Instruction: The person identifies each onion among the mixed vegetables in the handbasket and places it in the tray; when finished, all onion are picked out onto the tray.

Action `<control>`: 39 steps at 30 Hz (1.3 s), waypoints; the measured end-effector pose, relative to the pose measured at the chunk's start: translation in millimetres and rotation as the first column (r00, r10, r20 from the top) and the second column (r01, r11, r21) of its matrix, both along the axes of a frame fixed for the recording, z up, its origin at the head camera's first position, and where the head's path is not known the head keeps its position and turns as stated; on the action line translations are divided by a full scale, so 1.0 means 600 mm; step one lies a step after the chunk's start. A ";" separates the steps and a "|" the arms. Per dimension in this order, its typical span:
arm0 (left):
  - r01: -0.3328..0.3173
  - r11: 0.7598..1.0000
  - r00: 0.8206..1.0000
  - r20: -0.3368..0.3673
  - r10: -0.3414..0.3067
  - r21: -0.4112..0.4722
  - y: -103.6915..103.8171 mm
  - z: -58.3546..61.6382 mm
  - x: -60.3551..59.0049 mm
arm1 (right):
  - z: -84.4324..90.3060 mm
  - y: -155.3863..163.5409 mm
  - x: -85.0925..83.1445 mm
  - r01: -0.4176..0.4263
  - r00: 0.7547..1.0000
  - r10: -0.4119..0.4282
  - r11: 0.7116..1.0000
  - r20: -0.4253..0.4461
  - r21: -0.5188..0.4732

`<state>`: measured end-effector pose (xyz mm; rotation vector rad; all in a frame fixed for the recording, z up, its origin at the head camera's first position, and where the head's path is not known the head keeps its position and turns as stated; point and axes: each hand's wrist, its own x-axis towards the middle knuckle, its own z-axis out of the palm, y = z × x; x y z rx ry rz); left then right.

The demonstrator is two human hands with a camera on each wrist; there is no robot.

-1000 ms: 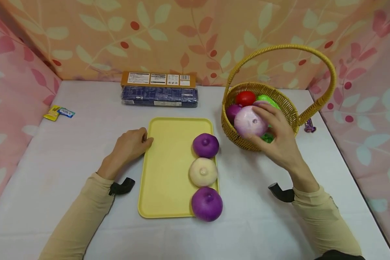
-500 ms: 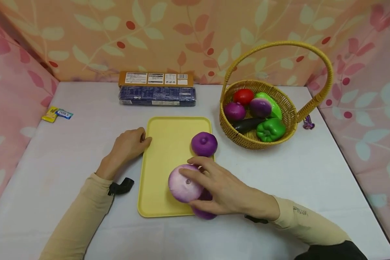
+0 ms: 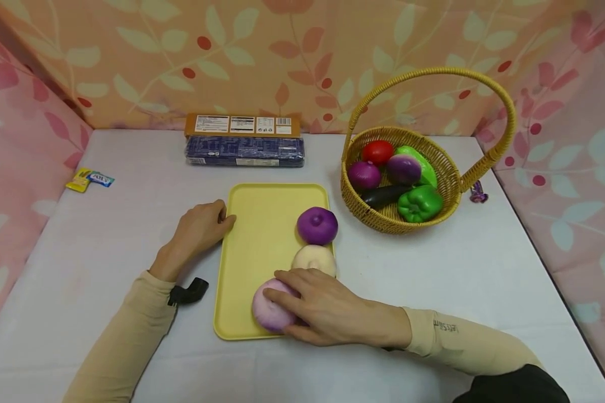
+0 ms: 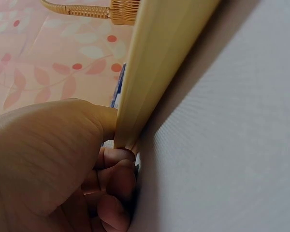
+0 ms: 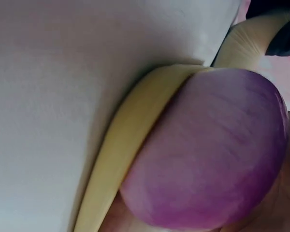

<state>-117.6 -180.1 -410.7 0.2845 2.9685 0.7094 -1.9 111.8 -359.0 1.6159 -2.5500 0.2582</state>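
My left hand [image 3: 200, 226] pinches the left rim of the yellow tray [image 3: 262, 207]; the left wrist view shows the thumb over the rim and curled fingers below. My right hand [image 3: 327, 308] holds a pale purple onion [image 3: 272, 308] at the tray's near end, fingers over its top and thumb on its near side. Behind that hand, a white onion [image 3: 313, 257] is partly covered. Farther back sits a dark purple onion [image 3: 317, 225] at the tray's right edge. Another dark purple onion is hidden from the head view by my right hand. A rounded purple vegetable [image 5: 212, 154] fills much of the right wrist view.
A wicker basket [image 3: 454, 208] at the back right contains a tomato [image 3: 377, 152], a purple onion [image 3: 364, 176], an eggplant [image 3: 383, 196] and green peppers. Blue packages [image 3: 244, 151] lie behind the tray. Small wrapped candies [image 3: 88, 179] lie at the left.
My right hand has carried the pale purple onion from above the basket to the near end of the tray and lowered it there. The left hand stays on the rim.
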 end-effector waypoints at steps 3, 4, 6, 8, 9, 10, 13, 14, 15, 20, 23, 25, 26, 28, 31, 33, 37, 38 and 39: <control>0.002 1.000 1.000 -0.005 -0.002 0.002 0.000 0.000 -0.001 | -0.001 0.000 -0.002 0.004 1.000 -0.004 1.000 0.004 -0.005; 0.003 1.000 1.000 -0.005 -0.003 0.002 0.000 0.000 -0.001 | 0.000 0.001 -0.002 0.002 1.000 -0.002 1.000 -0.001 -0.008; 0.003 1.000 1.000 -0.005 -0.003 0.002 0.000 0.000 -0.001 | 0.000 0.001 -0.003 -0.002 1.000 0.002 1.000 -0.008 -0.009; 0.002 1.000 1.000 -0.005 -0.002 0.000 0.000 0.000 -0.001 | 0.001 0.002 -0.004 -0.006 1.000 0.006 1.000 -0.008 -0.010; 0.001 1.000 1.000 -0.004 -0.001 0.000 0.000 0.000 -0.001 | 0.001 0.002 -0.005 -0.009 1.000 0.009 1.000 -0.011 -0.005; 0.000 1.000 1.000 -0.004 0.000 -0.001 0.000 0.000 -0.001 | 0.001 0.003 -0.005 -0.012 1.000 0.012 1.000 -0.012 -0.001; -0.002 1.000 1.000 -0.003 0.002 -0.002 0.000 0.000 -0.002 | 0.001 0.004 -0.005 -0.015 1.000 0.015 1.000 -0.003 0.011; -0.004 1.000 1.000 -0.003 0.004 -0.002 0.000 0.000 -0.002 | 0.001 0.005 -0.006 -0.017 1.000 0.017 1.000 -0.004 0.013; -0.004 1.000 1.000 -0.004 0.004 -0.002 0.000 -0.001 -0.002 | 0.001 0.005 -0.006 -0.018 1.000 0.018 1.000 -0.007 0.012; -0.005 1.000 1.000 0.000 0.005 -0.002 -0.001 -0.001 -0.002 | -0.001 0.002 -0.007 -0.028 1.000 0.029 1.000 0.010 -0.010; -0.004 1.000 1.000 0.007 0.004 -0.004 -0.001 0.000 -0.002 | -0.002 0.002 -0.007 -0.058 0.998 0.058 0.998 0.011 0.005; -0.002 1.000 1.000 0.009 0.002 -0.004 -0.001 0.000 -0.002 | -0.002 0.001 -0.008 -0.078 0.997 0.078 0.997 0.002 0.015; -0.001 1.000 1.000 0.009 0.001 -0.003 0.000 0.000 -0.002 | -0.002 0.001 -0.008 -0.085 0.996 0.085 0.996 -0.003 0.019; 0.001 1.000 1.000 0.004 -0.001 -0.003 0.000 -0.001 -0.001 | -0.001 0.001 -0.008 -0.098 0.995 0.099 0.995 -0.018 0.021; -0.001 1.000 1.000 0.003 0.001 -0.002 0.000 -0.001 -0.001 | 0.000 0.001 -0.007 -0.101 0.995 0.101 0.995 -0.022 0.019; -0.003 1.000 1.000 0.005 0.003 -0.004 0.000 -0.002 -0.001 | 0.001 0.001 -0.007 -0.102 0.994 0.103 0.995 -0.026 0.023; -0.005 1.000 1.000 0.014 0.005 -0.005 0.000 -0.001 -0.002 | 0.005 0.004 -0.008 -0.099 0.995 0.100 0.995 -0.022 0.008; -0.004 1.000 1.000 0.016 0.004 -0.006 0.000 -0.001 -0.002 | 0.007 0.006 -0.010 -0.095 0.995 0.095 0.995 -0.021 0.000; -0.004 1.000 1.000 0.018 0.004 -0.007 0.000 -0.001 -0.002 | 0.010 0.008 -0.013 -0.091 0.996 0.091 0.996 -0.020 -0.010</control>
